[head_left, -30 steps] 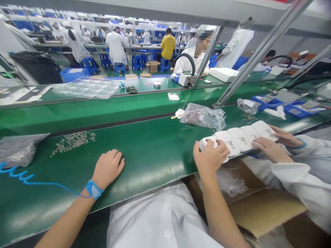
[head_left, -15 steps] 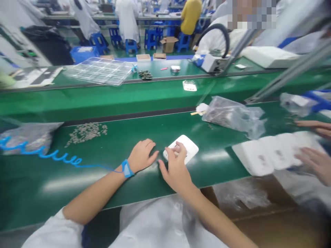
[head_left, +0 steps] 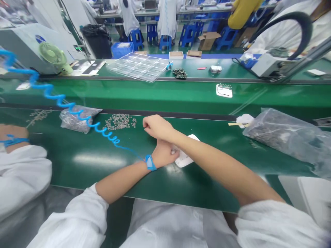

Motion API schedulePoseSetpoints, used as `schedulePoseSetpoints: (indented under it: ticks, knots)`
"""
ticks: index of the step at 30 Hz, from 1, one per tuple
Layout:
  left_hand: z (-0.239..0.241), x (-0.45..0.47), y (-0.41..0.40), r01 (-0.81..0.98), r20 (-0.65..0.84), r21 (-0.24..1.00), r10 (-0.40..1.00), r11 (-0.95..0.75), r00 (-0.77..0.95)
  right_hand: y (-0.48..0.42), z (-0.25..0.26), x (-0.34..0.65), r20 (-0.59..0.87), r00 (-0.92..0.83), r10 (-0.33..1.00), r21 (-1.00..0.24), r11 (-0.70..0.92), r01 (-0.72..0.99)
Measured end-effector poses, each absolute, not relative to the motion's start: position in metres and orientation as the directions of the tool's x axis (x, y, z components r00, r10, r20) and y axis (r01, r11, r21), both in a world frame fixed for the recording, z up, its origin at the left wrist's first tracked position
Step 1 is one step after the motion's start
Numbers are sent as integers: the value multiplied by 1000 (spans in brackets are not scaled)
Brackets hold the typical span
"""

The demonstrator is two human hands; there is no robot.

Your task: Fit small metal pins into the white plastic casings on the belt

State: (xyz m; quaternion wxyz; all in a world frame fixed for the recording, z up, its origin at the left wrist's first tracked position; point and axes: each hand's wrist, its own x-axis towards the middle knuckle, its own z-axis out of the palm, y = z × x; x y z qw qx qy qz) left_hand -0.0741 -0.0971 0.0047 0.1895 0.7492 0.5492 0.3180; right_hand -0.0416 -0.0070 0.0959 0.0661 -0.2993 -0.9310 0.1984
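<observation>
A white flat plastic part (head_left: 185, 159) lies on the green bench (head_left: 103, 162) in front of me. My left hand (head_left: 164, 154), with a blue wrist strap (head_left: 150, 162), rests on the part's left edge, its fingers mostly hidden under my right forearm. My right hand (head_left: 156, 126) reaches across to the left, its fingers closed in a pinch just right of a pile of small metal pieces (head_left: 119, 121). What the pinch holds is too small to see.
A clear bag of metal parts (head_left: 286, 135) lies at right, another bag (head_left: 75, 119) at left under the blue coiled cord (head_left: 62, 103). A co-worker's sleeve and hand (head_left: 15, 137) are at far left. A clear tray (head_left: 138, 66) sits beyond the conveyor.
My right hand has left the white part and crossed over my left arm toward the metal pieces. My left hand has moved onto the white part. The view has swung left.
</observation>
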Motion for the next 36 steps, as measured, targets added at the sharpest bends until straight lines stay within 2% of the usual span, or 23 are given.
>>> schedulePoseSetpoints:
  ticks: [6, 12, 15, 21, 26, 32, 36]
  knots:
    - [6, -73, -97, 694, 294, 632, 936, -344, 196, 37, 52, -127, -34, -869, 494, -439, 774, 457]
    - [6, -70, -98, 774, 145, 590, 973, -229, 178, 59, 33, -123, -6, -927, 374, -471, 817, 333]
    - [9, -71, -98, 784, 136, 582, 976, -218, 170, 61, 38, -110, 65, -931, 358, -489, 825, 283]
    - [8, -72, -98, 755, 152, 612, 972, -234, 177, 53, 69, -48, 187, -858, 479, -576, 761, 299]
    - [7, -75, -97, 688, 273, 657, 948, -308, 164, 24, 89, 39, 238, -737, 632, -660, 662, 355]
    - [12, -76, -86, 524, 445, 781, 891, -338, -87, -6, 77, 112, 202, -695, 690, -639, 630, 441]
    - [15, -72, -83, 583, 480, 692, 875, -426, 69, -18, 66, 126, 201, -683, 702, -673, 606, 425]
